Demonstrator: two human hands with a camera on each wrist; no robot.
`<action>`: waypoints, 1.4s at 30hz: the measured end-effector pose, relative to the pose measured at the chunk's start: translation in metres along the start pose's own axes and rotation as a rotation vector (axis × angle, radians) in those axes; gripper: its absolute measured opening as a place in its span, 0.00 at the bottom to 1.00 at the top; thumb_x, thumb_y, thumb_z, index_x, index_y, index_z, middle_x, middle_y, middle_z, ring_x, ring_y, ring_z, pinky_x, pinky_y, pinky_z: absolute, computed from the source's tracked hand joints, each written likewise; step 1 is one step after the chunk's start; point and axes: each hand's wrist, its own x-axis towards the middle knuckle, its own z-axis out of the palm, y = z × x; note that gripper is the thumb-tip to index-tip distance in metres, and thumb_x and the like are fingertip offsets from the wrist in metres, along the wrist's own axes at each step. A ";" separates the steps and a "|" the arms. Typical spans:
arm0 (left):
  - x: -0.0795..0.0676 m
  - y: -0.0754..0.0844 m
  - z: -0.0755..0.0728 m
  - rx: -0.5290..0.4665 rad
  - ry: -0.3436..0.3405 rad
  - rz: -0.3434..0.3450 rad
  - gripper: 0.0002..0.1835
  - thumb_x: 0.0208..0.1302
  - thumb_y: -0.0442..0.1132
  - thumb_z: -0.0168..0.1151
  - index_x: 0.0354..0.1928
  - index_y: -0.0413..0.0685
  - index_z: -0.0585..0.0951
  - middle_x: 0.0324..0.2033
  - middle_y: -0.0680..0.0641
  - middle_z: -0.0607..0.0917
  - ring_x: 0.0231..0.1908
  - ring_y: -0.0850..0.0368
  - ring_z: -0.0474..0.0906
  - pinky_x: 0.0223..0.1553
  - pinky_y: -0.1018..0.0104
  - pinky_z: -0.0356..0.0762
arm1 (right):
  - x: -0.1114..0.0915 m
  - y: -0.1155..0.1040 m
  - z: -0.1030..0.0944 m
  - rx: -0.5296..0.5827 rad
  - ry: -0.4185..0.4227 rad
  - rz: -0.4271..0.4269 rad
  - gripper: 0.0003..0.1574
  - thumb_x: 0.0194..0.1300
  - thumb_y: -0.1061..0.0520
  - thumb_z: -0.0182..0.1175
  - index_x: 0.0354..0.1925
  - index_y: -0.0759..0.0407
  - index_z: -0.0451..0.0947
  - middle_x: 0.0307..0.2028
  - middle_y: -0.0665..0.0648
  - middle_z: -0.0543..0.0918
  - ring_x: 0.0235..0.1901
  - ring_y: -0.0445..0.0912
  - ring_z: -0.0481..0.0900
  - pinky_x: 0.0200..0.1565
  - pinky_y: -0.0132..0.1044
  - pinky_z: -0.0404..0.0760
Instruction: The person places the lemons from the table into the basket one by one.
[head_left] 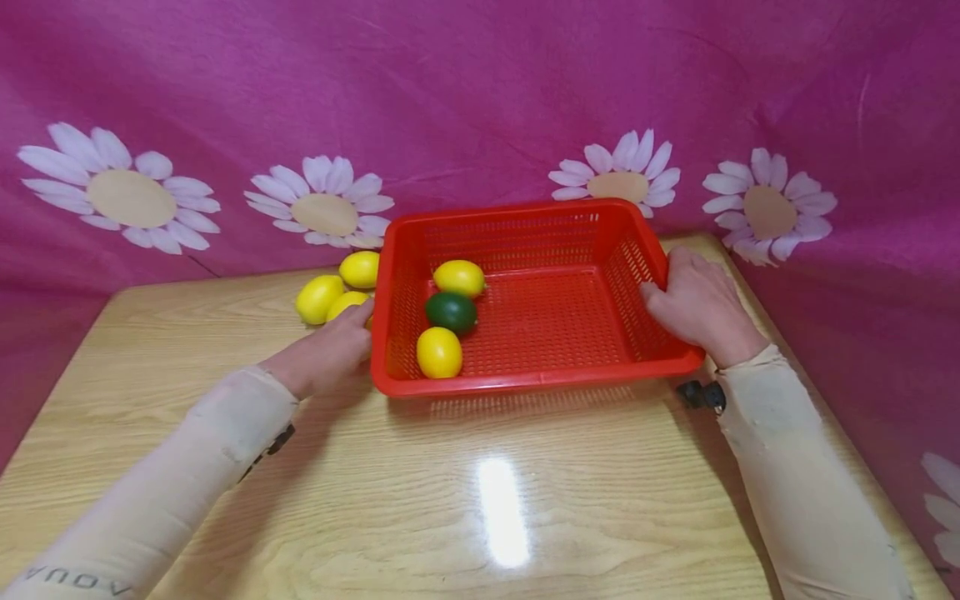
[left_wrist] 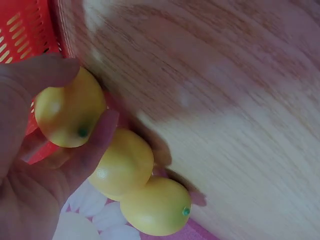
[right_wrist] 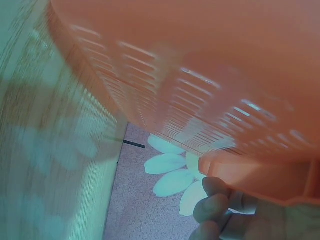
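A red plastic basket (head_left: 525, 383) with slotted walls is on the wooden table; in it, along its left side, are two yellow lemons (head_left: 439, 352) and a dark green, lime-like fruit (head_left: 452, 312). My right hand (head_left: 701, 304) grips the basket's right rim, with the thumb over the inside and fingertips (right_wrist: 212, 207) curled below the rim. Just outside the left wall, my left hand (head_left: 330, 350) holds a lemon (left_wrist: 70, 107) between thumb and fingers. Two more lemons (left_wrist: 122, 162) (left_wrist: 156, 206) lie close beside it on the table.
Behind the table (head_left: 360, 500) hangs a magenta cloth (head_left: 465, 100) with large white daisies, and it continues down the right side. A bright light reflection shows on the tabletop in front of the basket.
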 end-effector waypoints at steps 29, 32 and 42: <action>0.003 -0.004 0.010 0.108 0.082 0.147 0.23 0.72 0.36 0.60 0.68 0.51 0.76 0.66 0.40 0.74 0.63 0.43 0.68 0.70 0.38 0.71 | -0.002 -0.001 -0.001 0.000 -0.005 0.004 0.31 0.65 0.53 0.61 0.57 0.71 0.65 0.44 0.71 0.77 0.38 0.62 0.81 0.37 0.56 0.90; 0.002 -0.003 0.009 -0.012 0.030 0.018 0.25 0.76 0.43 0.55 0.73 0.58 0.70 0.68 0.47 0.72 0.67 0.47 0.64 0.72 0.39 0.69 | -0.002 -0.001 -0.001 -0.004 -0.008 0.008 0.31 0.65 0.53 0.62 0.57 0.71 0.65 0.45 0.70 0.77 0.39 0.62 0.80 0.38 0.56 0.90; -0.003 0.002 0.002 -0.213 -0.019 -0.240 0.34 0.73 0.55 0.51 0.79 0.73 0.57 0.73 0.52 0.65 0.72 0.50 0.60 0.74 0.36 0.66 | -0.002 -0.003 -0.001 -0.061 0.000 0.010 0.31 0.64 0.52 0.61 0.57 0.70 0.66 0.45 0.71 0.76 0.45 0.63 0.70 0.45 0.58 0.75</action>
